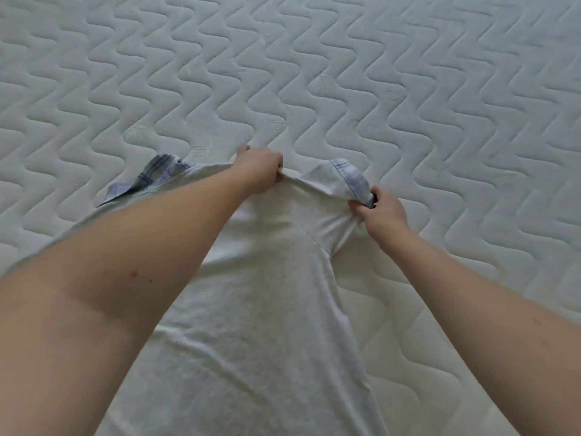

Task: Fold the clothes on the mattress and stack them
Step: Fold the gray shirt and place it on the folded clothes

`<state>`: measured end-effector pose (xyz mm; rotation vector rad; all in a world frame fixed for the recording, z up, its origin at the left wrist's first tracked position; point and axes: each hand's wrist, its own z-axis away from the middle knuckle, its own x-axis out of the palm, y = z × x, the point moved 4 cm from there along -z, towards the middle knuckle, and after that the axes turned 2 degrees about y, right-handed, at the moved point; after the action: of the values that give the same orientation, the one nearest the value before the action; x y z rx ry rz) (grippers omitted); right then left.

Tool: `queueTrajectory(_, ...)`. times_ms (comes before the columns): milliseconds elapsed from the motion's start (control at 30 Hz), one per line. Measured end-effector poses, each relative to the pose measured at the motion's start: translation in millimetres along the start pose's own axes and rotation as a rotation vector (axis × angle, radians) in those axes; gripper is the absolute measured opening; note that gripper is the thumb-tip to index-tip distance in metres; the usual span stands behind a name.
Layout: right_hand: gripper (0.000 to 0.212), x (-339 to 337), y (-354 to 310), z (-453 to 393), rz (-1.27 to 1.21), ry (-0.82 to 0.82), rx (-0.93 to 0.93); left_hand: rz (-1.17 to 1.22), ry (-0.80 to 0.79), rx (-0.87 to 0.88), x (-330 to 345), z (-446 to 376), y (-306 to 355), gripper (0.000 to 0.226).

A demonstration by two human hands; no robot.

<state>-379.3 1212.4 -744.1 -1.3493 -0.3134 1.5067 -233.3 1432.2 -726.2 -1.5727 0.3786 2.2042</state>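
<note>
A white T-shirt (261, 309) lies spread lengthwise on the quilted mattress (314, 73), its body running toward the bottom of the view. Both sleeves end in blue plaid cuffs: one (151, 176) lies flat at the left, the other (353, 177) is at the right. My left hand (259, 169) pinches the fabric at the shirt's far edge near the neck. My right hand (382, 212) grips the right sleeve at its plaid cuff, bunching the cloth there. My left forearm covers part of the shirt's left side.
The white mattress with a wavy stitched pattern fills the whole view beyond and beside the shirt. No other garments or a stack show in this frame.
</note>
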Motion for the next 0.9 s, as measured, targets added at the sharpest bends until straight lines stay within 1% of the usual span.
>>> queueTrajectory(67,0.022,-13.2,15.8,9.9,0.004,0.042,0.012,0.160,0.074,0.013,-2.7,-3.2,7.6,0.014)
queueTrajectory(133,0.024,-18.0,32.7,16.9,0.019,0.034,0.083,0.237,0.062,0.001,0.6,-3.9,12.7,0.020)
queueTrajectory(233,0.032,-16.6,46.5,18.4,-0.025,-0.035,0.175,0.278,-0.116,-0.080,10.9,-7.5,16.2,0.050)
queueTrajectory(300,0.044,-17.8,42.0,11.5,-0.049,-0.037,0.163,0.278,-0.219,-0.119,14.2,-11.3,16.4,0.068)
queueTrajectory(333,0.048,-18.2,35.6,6.4,-0.069,-0.032,0.147,0.266,-0.240,-0.125,14.7,-13.3,15.7,0.070)
queueTrajectory(367,0.047,-17.7,28.2,-0.6,-0.109,-0.028,0.124,0.252,-0.241,-0.120,14.6,-14.9,14.6,0.066)
queueTrajectory(433,0.032,-14.6,8.4,-14.7,-0.218,-0.049,0.098,0.236,-0.223,-0.075,14.9,-16.1,13.4,0.049)
queueTrajectory(500,0.039,-6.7,-10.6,-30.0,-0.277,-0.139,0.070,0.268,-0.200,-0.026,15.0,-14.9,13.4,0.039)
queueTrajectory(600,0.040,3.5,-29.5,-43.9,-0.302,-0.252,0.013,0.294,-0.192,0.014,15.8,-11.0,10.6,0.041)
queueTrajectory(667,0.046,3.5,-34.4,-47.6,-0.408,-0.281,0.051,0.312,-0.172,0.032,16.6,-10.5,6.9,0.038)
queueTrajectory(700,0.047,-0.1,-34.8,-48.7,-0.479,-0.265,0.069,0.332,-0.154,0.036,16.4,-10.6,5.2,0.035)
queueTrajectory(767,0.048,-13.7,-31.0,-53.2,-0.564,-0.179,0.056,0.387,-0.094,0.035,13.0,-11.9,3.5,0.030)
queueTrajectory(833,0.049,-27.5,-23.6,-54.9,-0.553,-0.109,0.019,0.470,-0.033,-0.002,9.7,-13.8,2.6,0.030)
queueTrajectory(900,0.054,-33.7,-13.5,-53.0,-0.516,-0.113,-0.001,0.480,0.013,-0.067,9.1,-14.1,3.8,0.029)
